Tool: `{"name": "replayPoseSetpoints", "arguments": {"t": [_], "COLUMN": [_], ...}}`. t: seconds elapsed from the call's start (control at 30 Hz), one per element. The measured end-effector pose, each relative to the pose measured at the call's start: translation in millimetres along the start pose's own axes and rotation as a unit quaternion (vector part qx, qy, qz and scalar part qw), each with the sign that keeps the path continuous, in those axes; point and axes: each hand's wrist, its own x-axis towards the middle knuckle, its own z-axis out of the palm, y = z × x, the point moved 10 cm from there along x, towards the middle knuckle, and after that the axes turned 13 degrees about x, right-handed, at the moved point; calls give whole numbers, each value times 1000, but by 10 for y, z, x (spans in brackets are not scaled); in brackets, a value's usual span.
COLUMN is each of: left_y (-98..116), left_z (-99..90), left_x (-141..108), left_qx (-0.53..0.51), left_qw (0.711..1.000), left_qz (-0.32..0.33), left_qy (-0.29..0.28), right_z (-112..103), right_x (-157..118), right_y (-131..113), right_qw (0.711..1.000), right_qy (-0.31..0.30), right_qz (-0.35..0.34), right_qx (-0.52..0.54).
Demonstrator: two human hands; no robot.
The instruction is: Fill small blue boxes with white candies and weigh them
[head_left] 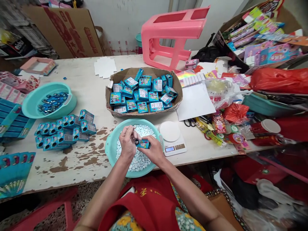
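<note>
Over a turquoise basin (110, 157) of small pale candies (141, 160), my right hand (154, 150) grips a small blue candy box (143, 143) lying on its side. A round dark spot shows at the box's left end. My left hand (127, 142) is closed right beside that end, its fingers curled together; whatever they hold is hidden. Behind the basin, a cut-down cardboard tray (144, 114) is heaped with similar blue boxes (145, 81).
A white digital scale (172, 136) stands right of the basin. On the left are stacked blue boxes (64, 130) and a turquoise bowl (51, 110) of shiny blue wrapped pieces (51, 102). Scissors (190, 123), a pink stool (173, 27) and packaging clutter the right and back.
</note>
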Motion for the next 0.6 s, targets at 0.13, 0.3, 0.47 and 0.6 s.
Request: {"name": "replayPoseSetpoints", "arguments": {"t": [0.13,0.3,0.47,0.6], "left_y": [-19,-316,-797,-1085], "left_z": [-112,-429,-115,193], "left_x": [93,444,647,524], "left_qx": [-19,262,553,682], "left_qw": [1000,964,821,720], "left_qz": [-5,40,137,122], "left_qy": [9,-18,-32,-48], "right_z": [-103,-453,-734,-844], "right_x": [-52,-204,-136,-22], "right_y": [0,63,5,-47], "right_qw": [998,988,991,993], "right_qy": [0,34,24,22], "right_qz": [4,38,18,4], "right_qx": [59,143,129,112]}}
